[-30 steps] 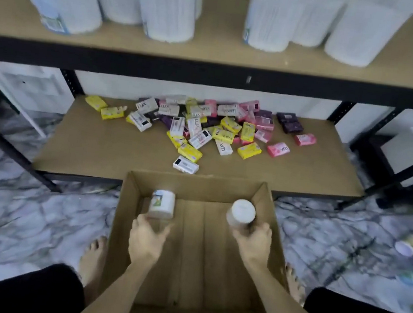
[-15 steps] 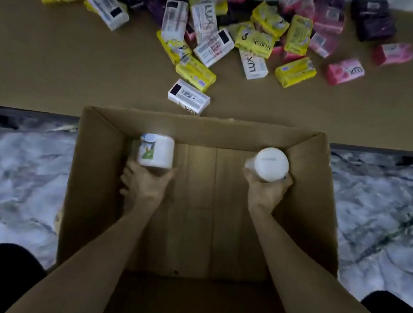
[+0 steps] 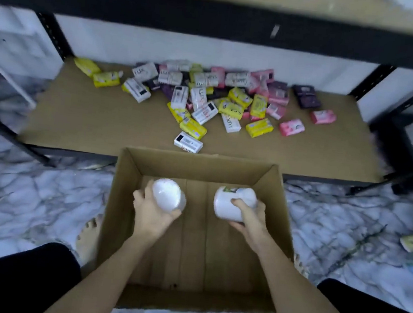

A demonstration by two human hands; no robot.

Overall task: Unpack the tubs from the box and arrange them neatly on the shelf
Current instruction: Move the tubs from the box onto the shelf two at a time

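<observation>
Two tubs (image 3: 168, 195) (image 3: 233, 202), two hands (image 3: 152, 214) (image 3: 251, 217), one box (image 3: 129, 186)

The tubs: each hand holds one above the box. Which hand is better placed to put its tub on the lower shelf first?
Probably the left hand. The bare part of the lower shelf lies ahead on its side, while soap packets crowd the space beyond the right hand. Both white tubs look firmly held.

Lighting: dim, cool, diffuse. Box (image 3: 192, 232) interior shadowed. Upper shelf beam (image 3: 217, 17) motion-blurred; soap packets (image 3: 207, 99) soft. Wide-angle bowing at edges; corners dark. White tubs (image 3: 168, 195) slightly overexposed.
</observation>
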